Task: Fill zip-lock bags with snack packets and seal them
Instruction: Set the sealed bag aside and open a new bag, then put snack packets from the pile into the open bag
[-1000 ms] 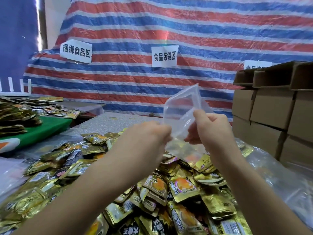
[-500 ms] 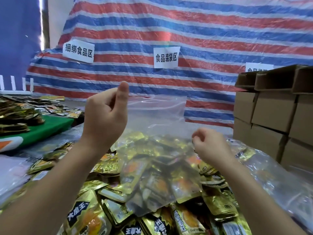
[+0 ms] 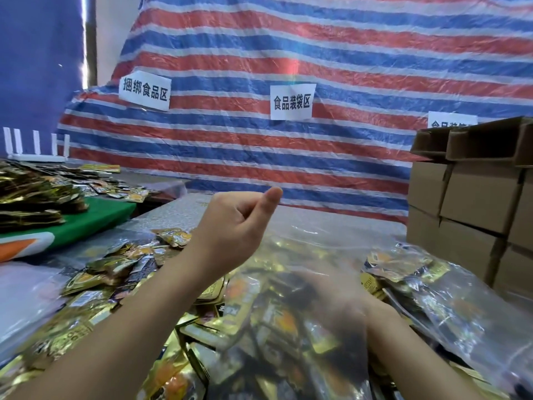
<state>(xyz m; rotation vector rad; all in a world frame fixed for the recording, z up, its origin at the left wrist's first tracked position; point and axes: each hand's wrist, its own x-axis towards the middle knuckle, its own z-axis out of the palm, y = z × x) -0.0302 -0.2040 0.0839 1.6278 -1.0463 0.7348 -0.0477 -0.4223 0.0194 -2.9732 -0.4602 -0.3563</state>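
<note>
My left hand is raised over the table and pinches the top edge of a clear zip-lock bag, thumb up and fingers curled. The bag hangs spread out to the right of that hand, above a heap of gold snack packets. My right hand shows only as a blur through the plastic, low over the packets. Whether it is inside the bag or behind it, and how its fingers lie, I cannot tell.
Stacked cardboard boxes stand at the right. A green mat with piled packets lies at the left. A striped tarp with paper labels hangs behind. Loose clear plastic covers packets at the right.
The bag went from held up between both hands to spread open. My left hand moved up and left with its edge; my right hand let go and dropped behind the plastic toward the packets.
</note>
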